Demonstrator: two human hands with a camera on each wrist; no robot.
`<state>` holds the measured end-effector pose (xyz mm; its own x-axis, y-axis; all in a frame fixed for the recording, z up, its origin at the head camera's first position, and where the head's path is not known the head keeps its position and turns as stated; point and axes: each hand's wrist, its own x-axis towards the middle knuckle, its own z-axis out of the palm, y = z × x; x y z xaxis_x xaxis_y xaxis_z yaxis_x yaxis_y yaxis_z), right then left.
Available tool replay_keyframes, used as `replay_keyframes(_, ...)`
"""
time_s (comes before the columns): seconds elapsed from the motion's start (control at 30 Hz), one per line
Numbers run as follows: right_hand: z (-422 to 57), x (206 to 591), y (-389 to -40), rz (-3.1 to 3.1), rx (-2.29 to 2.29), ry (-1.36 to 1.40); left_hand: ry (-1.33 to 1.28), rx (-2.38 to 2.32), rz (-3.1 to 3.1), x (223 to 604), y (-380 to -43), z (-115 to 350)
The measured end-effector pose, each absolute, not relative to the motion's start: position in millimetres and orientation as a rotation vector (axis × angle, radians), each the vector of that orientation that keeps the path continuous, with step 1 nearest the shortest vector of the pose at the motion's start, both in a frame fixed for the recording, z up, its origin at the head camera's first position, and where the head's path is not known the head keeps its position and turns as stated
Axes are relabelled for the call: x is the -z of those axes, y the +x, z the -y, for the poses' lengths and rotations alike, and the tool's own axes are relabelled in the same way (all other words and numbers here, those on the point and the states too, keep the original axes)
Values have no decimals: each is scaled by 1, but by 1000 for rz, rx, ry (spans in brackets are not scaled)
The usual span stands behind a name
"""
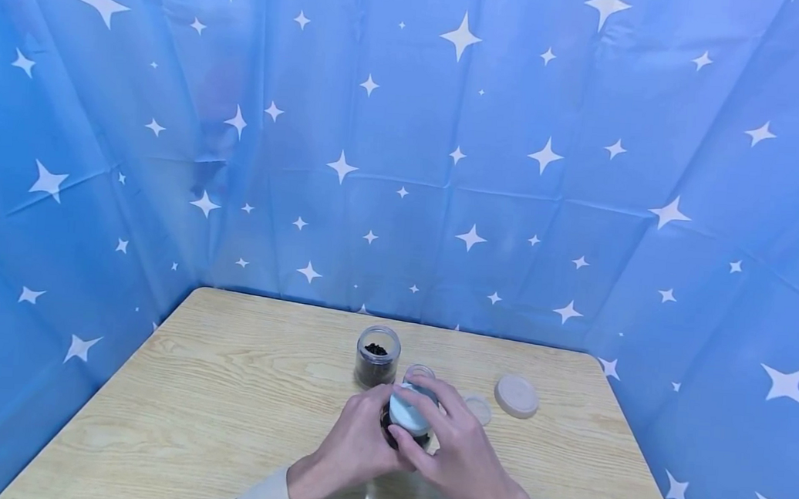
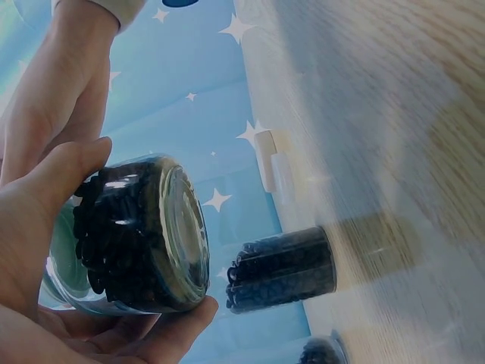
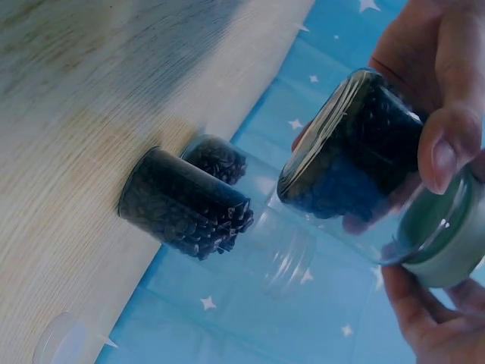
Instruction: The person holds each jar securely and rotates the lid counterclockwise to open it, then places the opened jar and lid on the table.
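A glass jar of small dark pieces (image 2: 125, 235) is gripped by my left hand (image 1: 362, 432), the thumb on one side and fingers on the other. Over the jar's mouth my right hand (image 1: 458, 443) holds a pale blue-green lid (image 1: 409, 411), pinching its rim between thumb and fingers. The lid sits at the mouth; whether it is threaded on, I cannot tell. In the right wrist view the held jar is tilted, its dark contents gathered toward the base, with the lid (image 3: 447, 254) at the opposite end.
Just beyond my hands stands an uncovered glass jar of dark pieces (image 1: 376, 364). A second jar (image 1: 420, 371) is mostly hidden behind my right hand. To the right lie a clear disc (image 1: 479, 410) and a beige round lid (image 1: 517, 395) on the wooden table (image 1: 236, 393).
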<state>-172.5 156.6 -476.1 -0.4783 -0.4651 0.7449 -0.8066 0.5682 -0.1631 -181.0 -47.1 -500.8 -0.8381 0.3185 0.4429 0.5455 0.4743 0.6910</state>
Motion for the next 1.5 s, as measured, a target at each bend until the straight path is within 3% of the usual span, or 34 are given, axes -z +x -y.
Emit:
replay_keyframes(0.83, -182, 456, -207, 1973, -589, 1546, -813, 1347, 2431, 498, -181, 43)
replay_keyframes(1.5, -184, 456, -208, 2025, -601, 1561, -804, 1355, 2443, 501, -181, 43)
